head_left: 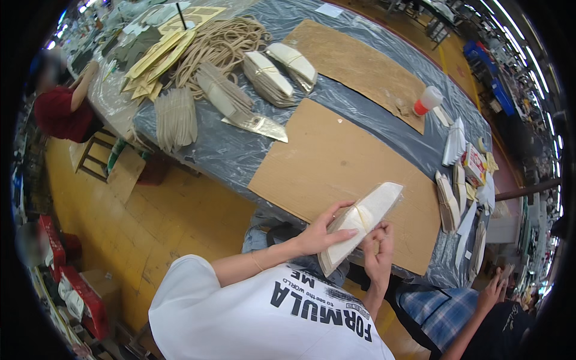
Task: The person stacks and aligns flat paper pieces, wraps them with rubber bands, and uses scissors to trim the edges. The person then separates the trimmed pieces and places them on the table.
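A thick bundle of flat off-white paper pieces [367, 215], bound by a thin rubber band, is held over the near edge of a brown cardboard sheet [336, 162]. My left hand [321, 231] grips the bundle's lower end from the left. On the right side, my right hand [378, 249] pinches the bundle near the band, fingers bent against its underside. The bundle tilts up to the right.
The table [234, 153] is covered in grey plastic film. More banded bundles [270, 78], a coil of tan cord [222, 42], a white bottle with a red cap [427, 101] and paper stacks [456, 198] lie on it. One person sits far left [57, 105]; another person's hand [495, 291] is at lower right.
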A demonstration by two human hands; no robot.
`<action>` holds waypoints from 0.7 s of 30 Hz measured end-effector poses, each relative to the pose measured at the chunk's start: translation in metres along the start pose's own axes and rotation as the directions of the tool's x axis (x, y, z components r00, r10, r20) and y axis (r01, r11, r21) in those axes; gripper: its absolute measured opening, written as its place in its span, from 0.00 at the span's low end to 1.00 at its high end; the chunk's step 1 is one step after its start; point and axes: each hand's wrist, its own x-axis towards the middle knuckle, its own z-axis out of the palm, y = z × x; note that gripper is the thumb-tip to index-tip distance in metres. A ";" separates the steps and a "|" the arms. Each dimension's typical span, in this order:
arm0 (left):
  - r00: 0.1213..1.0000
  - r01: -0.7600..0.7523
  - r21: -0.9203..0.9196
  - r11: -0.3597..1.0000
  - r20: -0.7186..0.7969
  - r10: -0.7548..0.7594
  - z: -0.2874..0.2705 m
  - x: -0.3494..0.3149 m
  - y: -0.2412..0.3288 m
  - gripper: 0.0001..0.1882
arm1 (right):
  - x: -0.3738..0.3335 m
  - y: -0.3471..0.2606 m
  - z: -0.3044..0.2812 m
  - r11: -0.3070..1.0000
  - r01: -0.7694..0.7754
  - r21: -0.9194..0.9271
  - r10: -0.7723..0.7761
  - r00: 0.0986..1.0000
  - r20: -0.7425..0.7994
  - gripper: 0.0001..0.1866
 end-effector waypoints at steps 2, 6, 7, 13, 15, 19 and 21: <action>0.999 -0.039 -0.049 0.998 -0.037 0.037 -0.002 0.005 -0.002 0.36 | -0.005 -0.004 -0.001 0.996 0.056 0.073 -0.062 0.994 0.088 0.09; 0.999 -0.002 -0.114 0.993 -0.034 -0.002 -0.017 0.013 0.002 0.36 | -0.014 -0.004 -0.023 0.978 0.208 -0.005 -0.205 0.970 0.131 0.11; 1.000 -0.014 -0.072 0.997 -0.003 0.014 -0.022 0.013 0.005 0.36 | -0.013 -0.001 -0.029 0.973 0.187 0.137 -0.193 0.980 0.037 0.13; 0.898 -0.057 0.226 0.973 0.438 -0.049 -0.028 -0.001 0.014 0.39 | 0.002 0.013 -0.085 0.296 0.105 0.949 -0.069 0.994 -0.088 0.13; 0.866 -0.114 0.268 0.957 0.499 -0.037 -0.024 -0.001 0.014 0.40 | 0.007 0.020 -0.098 0.567 0.049 0.823 0.046 0.995 -0.090 0.13; 0.858 0.063 0.152 0.986 0.496 -0.131 -0.028 0.002 0.018 0.39 | 0.010 0.040 -0.116 0.479 0.036 0.877 0.152 0.981 -0.123 0.13; 0.872 0.110 0.093 0.990 0.469 -0.141 -0.035 0.001 0.023 0.39 | 0.004 0.050 -0.126 0.449 0.083 0.889 0.277 0.934 -0.227 0.12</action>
